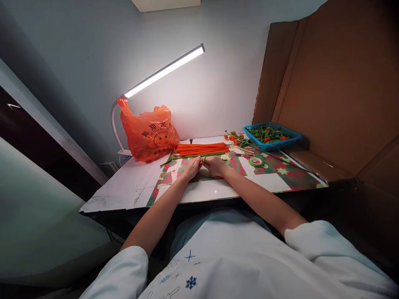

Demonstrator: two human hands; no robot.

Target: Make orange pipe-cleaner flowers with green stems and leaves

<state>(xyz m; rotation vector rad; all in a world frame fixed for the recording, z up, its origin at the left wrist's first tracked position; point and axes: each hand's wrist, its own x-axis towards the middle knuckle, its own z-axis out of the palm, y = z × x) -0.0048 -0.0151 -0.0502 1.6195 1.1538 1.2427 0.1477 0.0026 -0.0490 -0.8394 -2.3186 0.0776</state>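
My left hand (192, 167) and my right hand (217, 166) meet above the near middle of the table, fingertips almost touching. Both are closed in a pinch on a short green fuzzy stem (204, 159), which looks like pipe cleaner; most of it is hidden by the fingers. Just beyond them lies a bundle of orange pipe cleaners (202, 148), with green pipe cleaners (215, 154) along its near side. To the right of my right hand is a roll of green tape (256, 162).
An orange plastic bag (149, 135) stands back left beside a lit desk lamp (165, 71). Orange flowers (234, 138) lie near a blue basket (270, 145) of green and orange pieces. Thin tools (245, 155) lie near the tape. Cardboard (336, 83) walls the right side.
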